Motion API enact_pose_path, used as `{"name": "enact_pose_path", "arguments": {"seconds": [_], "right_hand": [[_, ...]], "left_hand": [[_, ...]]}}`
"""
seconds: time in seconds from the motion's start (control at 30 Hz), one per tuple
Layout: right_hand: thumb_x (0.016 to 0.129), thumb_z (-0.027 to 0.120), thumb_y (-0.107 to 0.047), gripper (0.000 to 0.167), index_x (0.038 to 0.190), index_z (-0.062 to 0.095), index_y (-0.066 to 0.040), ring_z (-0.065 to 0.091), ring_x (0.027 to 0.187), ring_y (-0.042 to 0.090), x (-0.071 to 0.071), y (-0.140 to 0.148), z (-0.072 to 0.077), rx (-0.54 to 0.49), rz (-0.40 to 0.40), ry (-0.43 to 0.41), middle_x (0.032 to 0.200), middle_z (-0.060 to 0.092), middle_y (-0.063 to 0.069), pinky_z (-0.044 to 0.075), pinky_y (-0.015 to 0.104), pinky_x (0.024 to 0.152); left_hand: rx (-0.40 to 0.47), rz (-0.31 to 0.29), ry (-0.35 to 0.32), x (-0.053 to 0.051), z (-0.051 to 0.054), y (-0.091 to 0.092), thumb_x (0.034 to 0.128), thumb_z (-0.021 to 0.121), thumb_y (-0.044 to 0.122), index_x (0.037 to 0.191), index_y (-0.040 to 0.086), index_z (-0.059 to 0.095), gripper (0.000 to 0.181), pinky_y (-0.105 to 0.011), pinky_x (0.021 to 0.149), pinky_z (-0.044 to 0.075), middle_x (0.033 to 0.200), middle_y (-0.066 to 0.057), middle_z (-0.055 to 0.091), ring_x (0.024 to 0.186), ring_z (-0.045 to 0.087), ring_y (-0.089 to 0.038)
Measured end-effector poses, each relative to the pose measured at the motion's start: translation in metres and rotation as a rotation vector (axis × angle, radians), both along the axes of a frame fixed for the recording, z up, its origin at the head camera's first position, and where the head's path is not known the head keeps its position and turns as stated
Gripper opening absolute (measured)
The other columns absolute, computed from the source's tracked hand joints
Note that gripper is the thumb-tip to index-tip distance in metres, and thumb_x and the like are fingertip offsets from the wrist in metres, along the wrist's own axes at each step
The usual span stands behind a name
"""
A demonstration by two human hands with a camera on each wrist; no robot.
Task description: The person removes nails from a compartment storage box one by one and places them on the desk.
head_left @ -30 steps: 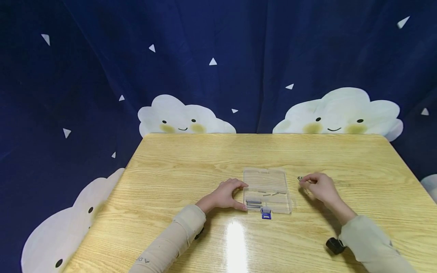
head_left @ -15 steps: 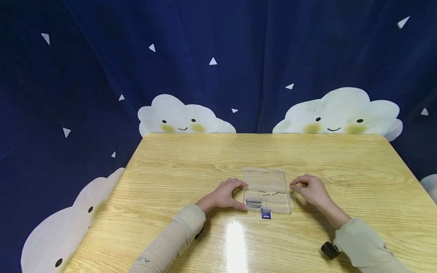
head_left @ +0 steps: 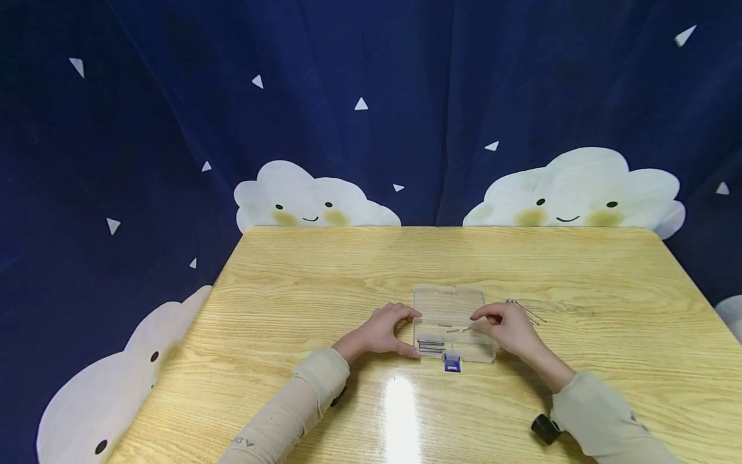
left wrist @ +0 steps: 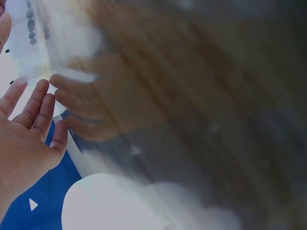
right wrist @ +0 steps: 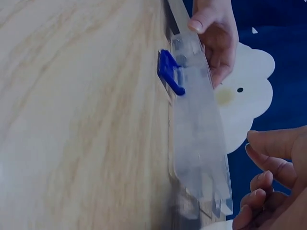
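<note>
A clear plastic case (head_left: 449, 303) lies with its lid spread back on the wooden table, a blue latch (head_left: 452, 364) at its front. Several long nails (head_left: 431, 347) lie in its front left compartment, and a few small pieces (head_left: 458, 330) in the rear one. My left hand (head_left: 382, 330) rests against the case's left side, thumb at the front corner, fingers fairly straight. Over the case's right side, my right hand (head_left: 510, 327) has thumb and index finger pinched together, apparently on a nail that is hidden by the fingers. In the right wrist view its other fingers curl loosely.
Several loose nails (head_left: 526, 310) lie on the table (head_left: 324, 270) to the right of the case, just behind my right hand. A dark blue curtain (head_left: 371, 129) with white clouds hangs behind the table's far edge.
My right hand has moved left from the loose nails to above the case's right side, uncovering the nails on the table. My left hand and the case have stayed put.
</note>
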State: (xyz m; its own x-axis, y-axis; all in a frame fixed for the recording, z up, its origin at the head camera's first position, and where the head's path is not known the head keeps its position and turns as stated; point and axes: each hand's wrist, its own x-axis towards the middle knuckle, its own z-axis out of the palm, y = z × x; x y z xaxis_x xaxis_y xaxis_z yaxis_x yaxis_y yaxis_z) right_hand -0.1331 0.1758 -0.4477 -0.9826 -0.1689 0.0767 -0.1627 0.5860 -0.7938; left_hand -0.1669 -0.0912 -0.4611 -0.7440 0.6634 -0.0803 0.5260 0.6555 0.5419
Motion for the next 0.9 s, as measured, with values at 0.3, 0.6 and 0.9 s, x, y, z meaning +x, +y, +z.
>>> {"name": "enact_pose_path", "arguments": {"seconds": [0.3, 0.6, 0.9], "right_hand": [[0.066, 0.079, -0.004, 0.017, 0.082, 0.073, -0.004, 0.039, 0.059, 0.009, 0.003, -0.020, -0.010, 0.017, 0.102, 0.160, 0.067, 0.047, 0.001, 0.035, 0.024, 0.054], [0.062, 0.082, -0.008, 0.020, 0.080, 0.074, -0.008, 0.035, 0.070, 0.016, 0.003, -0.036, -0.017, 0.054, 0.163, 0.268, 0.071, 0.037, -0.001, 0.031, 0.027, 0.061], [0.063, 0.081, -0.011, 0.014, 0.076, 0.075, -0.013, 0.029, 0.073, 0.013, 0.003, -0.052, -0.016, 0.116, 0.207, 0.276, 0.074, 0.035, -0.007, 0.028, 0.027, 0.063]], "left_hand": [[-0.004, 0.003, 0.009, 0.000, 0.000, 0.000, 0.0680, 0.078, 0.042, 0.126, 0.016, 0.051, 0.069, -0.036, 0.091, 0.033, 0.113, 0.002, 0.054, 0.106, 0.046, -0.014], [-0.012, 0.010, 0.006, 0.001, 0.001, 0.001, 0.0679, 0.078, 0.042, 0.126, 0.017, 0.051, 0.069, -0.036, 0.090, 0.033, 0.112, 0.002, 0.054, 0.104, 0.046, -0.014], [0.001, 0.006, 0.013, 0.001, 0.001, 0.001, 0.0672, 0.078, 0.042, 0.126, 0.016, 0.051, 0.070, -0.036, 0.092, 0.033, 0.113, 0.002, 0.054, 0.107, 0.046, -0.015]]}}
